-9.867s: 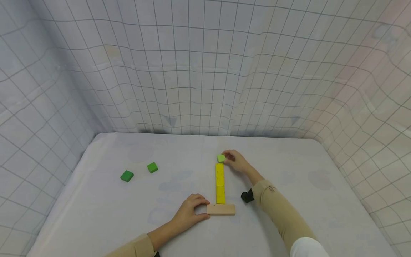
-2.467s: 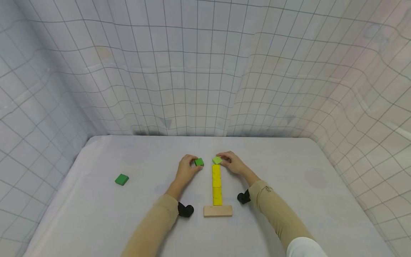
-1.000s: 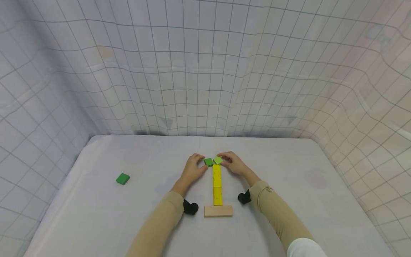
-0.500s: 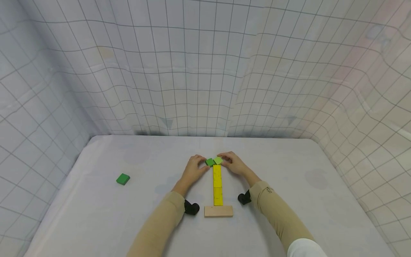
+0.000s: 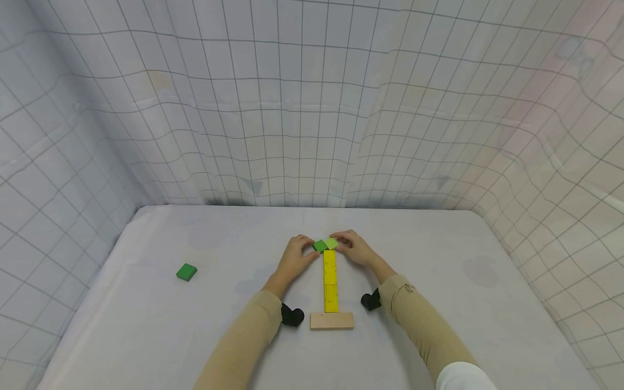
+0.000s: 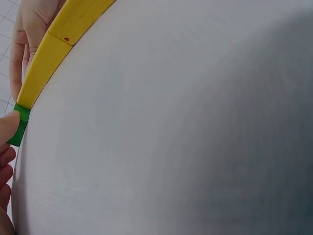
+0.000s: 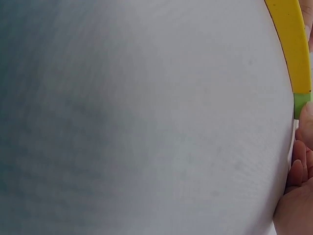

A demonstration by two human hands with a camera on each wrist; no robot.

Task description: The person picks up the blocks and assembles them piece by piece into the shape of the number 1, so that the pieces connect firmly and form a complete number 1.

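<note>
At the far end of the yellow blocks, my left hand [image 5: 294, 255] pinches a green block [image 5: 319, 246] between thumb and fingers. My right hand [image 5: 355, 247] pinches a light green block [image 5: 331, 243] from its right side. These two small blocks stand side by side, turned at an angle, right at the end of the yellow strip [image 5: 330, 268]. That strip is two yellow blocks laid end to end, running toward me. In the left wrist view the thumb presses on the green block [image 6: 20, 122]; the right wrist view shows the other thumb on the light green block [image 7: 301, 105].
A plain wooden block [image 5: 332, 320] lies crosswise at the near end of the yellow strip. Off to the left on the white table [image 5: 146, 325] lies a darker green block [image 5: 187, 272]. Checkered cloth [image 5: 312, 108] hangs behind and at both sides.
From the left, one green block was picked up by my left hand and brought over against the light green block. That light green block turned to an angle while my right hand kept hold.
</note>
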